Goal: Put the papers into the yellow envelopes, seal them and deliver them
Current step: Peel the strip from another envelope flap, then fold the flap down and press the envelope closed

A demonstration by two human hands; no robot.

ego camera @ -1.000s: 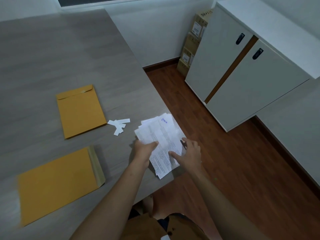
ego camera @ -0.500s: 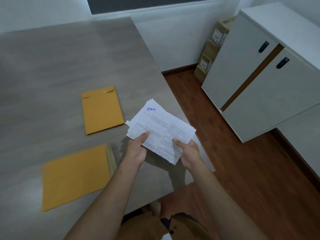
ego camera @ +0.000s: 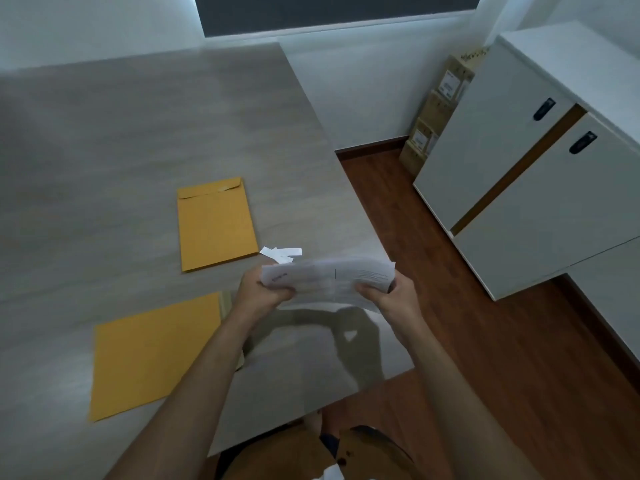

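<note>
Both hands, the left hand (ego camera: 263,292) and the right hand (ego camera: 391,296), grip the stack of papers (ego camera: 329,280) by its ends above the worktop's (ego camera: 138,133) right edge (probably to square it), near two yellow envelopes (ego camera: 214,225) lying flat, waiting.

The print on the papers (ego camera: 329,277) is too blurred to read. My left hand (ego camera: 261,292) covers a corner of the near envelope (ego camera: 152,355). Behind the papers, the strips (ego camera: 282,252) show only partly. The box (ego camera: 450,84) labels are too small to make out.
</note>
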